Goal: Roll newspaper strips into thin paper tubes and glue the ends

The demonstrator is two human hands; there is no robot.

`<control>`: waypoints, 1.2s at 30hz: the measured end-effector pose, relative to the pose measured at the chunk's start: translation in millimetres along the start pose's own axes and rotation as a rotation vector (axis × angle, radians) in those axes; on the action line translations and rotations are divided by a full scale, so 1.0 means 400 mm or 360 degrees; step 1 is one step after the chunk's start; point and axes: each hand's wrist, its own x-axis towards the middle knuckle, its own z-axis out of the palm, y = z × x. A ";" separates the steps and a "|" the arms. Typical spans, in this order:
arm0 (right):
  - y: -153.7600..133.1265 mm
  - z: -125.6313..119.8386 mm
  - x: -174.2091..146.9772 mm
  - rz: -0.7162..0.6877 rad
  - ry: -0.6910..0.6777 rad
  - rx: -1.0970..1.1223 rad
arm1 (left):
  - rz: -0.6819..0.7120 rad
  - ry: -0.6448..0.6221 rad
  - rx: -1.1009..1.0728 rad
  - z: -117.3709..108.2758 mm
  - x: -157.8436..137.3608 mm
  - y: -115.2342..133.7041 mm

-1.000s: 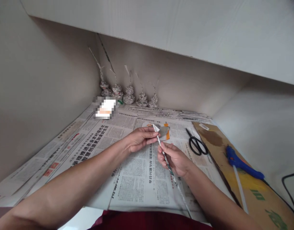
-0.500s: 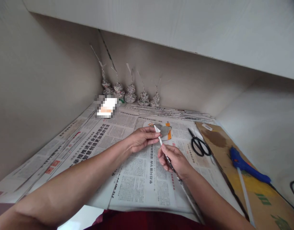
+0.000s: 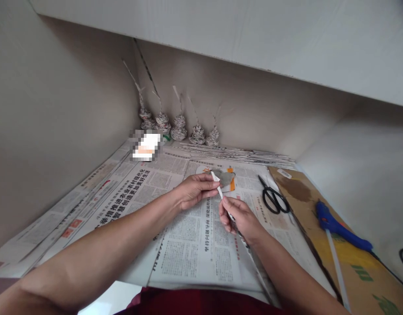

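Note:
A long, thin rolled newspaper stick (image 3: 253,258) runs from the table's front edge up through both hands. My left hand (image 3: 195,191) pinches its pale, flattened upper end between thumb and fingers. Lower down, my right hand (image 3: 238,218) is closed around the same stick, thumb uppermost. Beneath the stick's tip lies a grey and orange flat piece (image 3: 226,179), partly covered by my left fingers. To the right of my hands rest black-handled scissors (image 3: 274,199) with their blades pointing away.
Newspaper sheets (image 3: 122,210) cover the table. Several woven paper gourd shapes (image 3: 179,127) stand along the back wall beside a row of paper sticks (image 3: 234,154). A blue glue gun (image 3: 342,229) lies on cardboard (image 3: 362,280) at right. A shelf (image 3: 221,30) overhangs the back.
My right hand has shifted very slightly to the right along with the stick's lower part. My left hand keeps its pinch in nearly the same place.

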 end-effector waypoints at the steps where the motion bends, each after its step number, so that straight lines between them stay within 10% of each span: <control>1: 0.000 -0.001 0.001 0.0035 -0.0063 0.0093 | -0.0002 -0.0002 -0.0003 0.001 -0.001 0.000; 14: -0.010 -0.005 -0.003 0.0216 -0.0785 0.0857 | -0.0021 -0.0225 0.0002 -0.004 -0.006 0.000; 23: 0.003 0.004 -0.004 -0.0027 -0.0183 0.0279 | 0.0070 -0.0138 0.0037 -0.012 0.005 -0.002; 36: -0.001 0.005 -0.003 0.0114 -0.0516 0.0603 | -0.0022 -0.0153 0.0077 -0.004 -0.004 -0.005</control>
